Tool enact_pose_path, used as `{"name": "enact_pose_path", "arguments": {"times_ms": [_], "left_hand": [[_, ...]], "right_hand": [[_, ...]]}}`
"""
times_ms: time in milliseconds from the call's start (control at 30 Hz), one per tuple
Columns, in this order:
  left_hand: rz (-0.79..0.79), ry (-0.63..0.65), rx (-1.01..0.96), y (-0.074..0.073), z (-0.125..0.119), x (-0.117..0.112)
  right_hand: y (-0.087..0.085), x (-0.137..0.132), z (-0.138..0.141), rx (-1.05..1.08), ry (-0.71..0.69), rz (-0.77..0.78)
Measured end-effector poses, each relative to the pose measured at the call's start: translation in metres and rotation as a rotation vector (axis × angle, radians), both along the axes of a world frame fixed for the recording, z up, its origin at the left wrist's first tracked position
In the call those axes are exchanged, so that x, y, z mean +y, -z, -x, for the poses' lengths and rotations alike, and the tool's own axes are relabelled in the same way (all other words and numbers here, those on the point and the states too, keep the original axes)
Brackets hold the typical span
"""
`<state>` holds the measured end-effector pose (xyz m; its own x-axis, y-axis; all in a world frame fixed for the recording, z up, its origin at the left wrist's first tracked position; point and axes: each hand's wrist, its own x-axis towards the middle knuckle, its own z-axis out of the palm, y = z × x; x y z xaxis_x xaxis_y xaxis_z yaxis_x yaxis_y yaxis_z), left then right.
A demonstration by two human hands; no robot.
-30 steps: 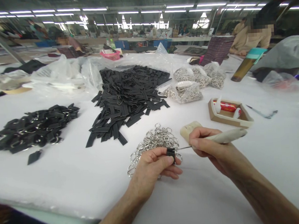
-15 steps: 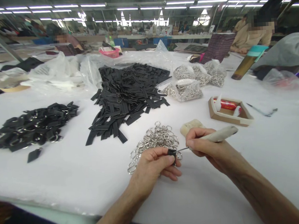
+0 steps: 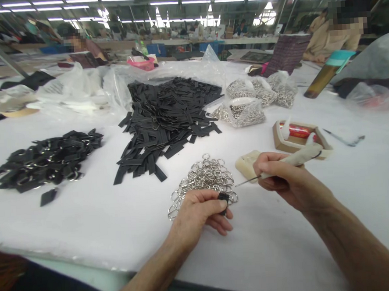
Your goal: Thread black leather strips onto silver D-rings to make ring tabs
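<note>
My left hand (image 3: 198, 213) pinches a small black strap piece (image 3: 223, 201) between thumb and fingers, just in front of a heap of silver metal rings (image 3: 206, 175). In my right hand (image 3: 282, 177) is an awl (image 3: 297, 156) with a pale wrapped handle; its thin metal tip points left, apart from the strap piece. A cream-coloured block (image 3: 246, 164) lies just behind my right hand. Farther back spreads a large pile of black strips (image 3: 169, 120). At the left is a pile of black looped pieces with rings (image 3: 50, 161), one lying loose in front.
A small cardboard box (image 3: 280, 142) holding a red tube stands at the right, beside a thin metal tool (image 3: 345, 139). Clear bags of rings (image 3: 245, 111) sit behind, near a tilted bottle (image 3: 328, 73). Other people work across the table.
My right hand has drawn the awl back to the right, so its tip has come away from the strap piece. My left hand keeps its pinch in nearly the same spot.
</note>
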<state>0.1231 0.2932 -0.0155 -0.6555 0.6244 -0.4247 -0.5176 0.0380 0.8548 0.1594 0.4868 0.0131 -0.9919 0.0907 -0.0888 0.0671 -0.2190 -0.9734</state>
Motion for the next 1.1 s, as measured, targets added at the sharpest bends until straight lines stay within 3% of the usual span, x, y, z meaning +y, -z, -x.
{"name": "enact_pose_path", "arguments": {"times_ms": [1100], "left_hand": [[-0.119,-0.205,-0.001,0.0073,0.0005,-0.0046]], "right_hand": [[0.0084,-0.0048,-0.0021,0.068,-0.022,-0.014]]}}
